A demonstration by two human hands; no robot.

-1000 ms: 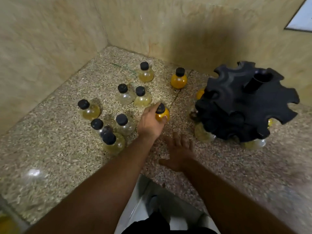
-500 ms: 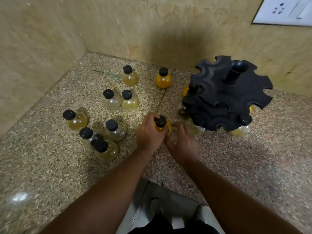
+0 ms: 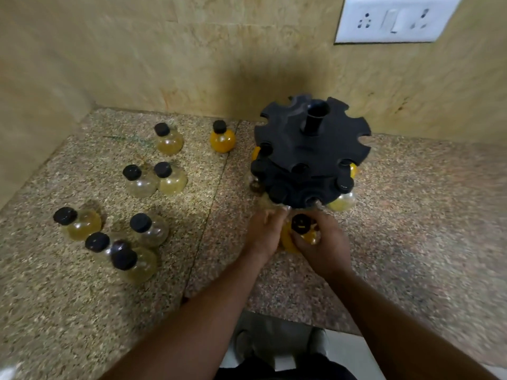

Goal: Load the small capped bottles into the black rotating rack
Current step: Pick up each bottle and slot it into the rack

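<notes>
The black rotating rack (image 3: 312, 152) stands on the counter near the back wall, with several capped bottles hanging in its lower slots. Just in front of its near edge, an orange bottle with a black cap (image 3: 301, 231) is held between both hands. My right hand (image 3: 323, 245) wraps it from the right and below. My left hand (image 3: 264, 233) touches it from the left. Loose bottles stand to the left: an orange bottle (image 3: 222, 137), a yellow bottle (image 3: 168, 139), a pair (image 3: 155, 179) and a cluster (image 3: 109, 239).
The speckled stone counter (image 3: 411, 229) sits in a corner between a left wall and a back wall. A white socket plate (image 3: 392, 17) is on the back wall, upper right. The counter's front edge (image 3: 274, 316) runs under my forearms.
The orange bottle has moved right from the counter's middle to the rack's near edge. My right hand has closed around it, joining my left. The view has shifted right and up.
</notes>
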